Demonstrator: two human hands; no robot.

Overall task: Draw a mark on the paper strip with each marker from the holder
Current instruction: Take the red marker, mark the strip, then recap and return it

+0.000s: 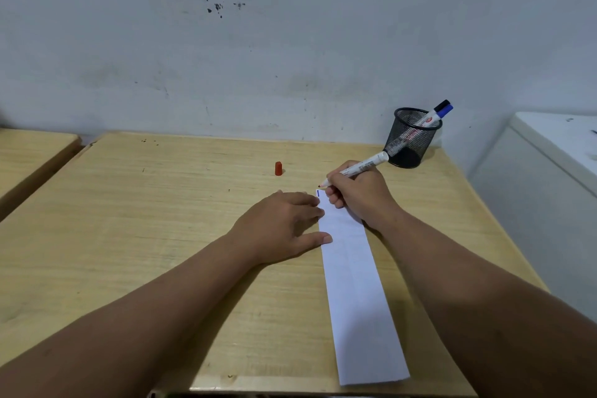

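Note:
A long white paper strip (355, 288) lies on the wooden desk (161, 220), running from the near edge away from me. A short blue mark (318, 193) shows at its far left corner. My right hand (361, 200) grips an uncapped white marker (358, 169), red tip just above the strip's far end. My left hand (284, 223) lies flat, fingertips pressing the strip's left edge. A red cap (278, 168) stands on the desk beyond my hands. The black mesh holder (410, 139) at the far right holds two capped markers (436, 113), one blue, one black.
A grey scuffed wall rises behind the desk. Another wooden desk (29, 155) adjoins on the left. A white cabinet (555, 155) stands to the right of the desk.

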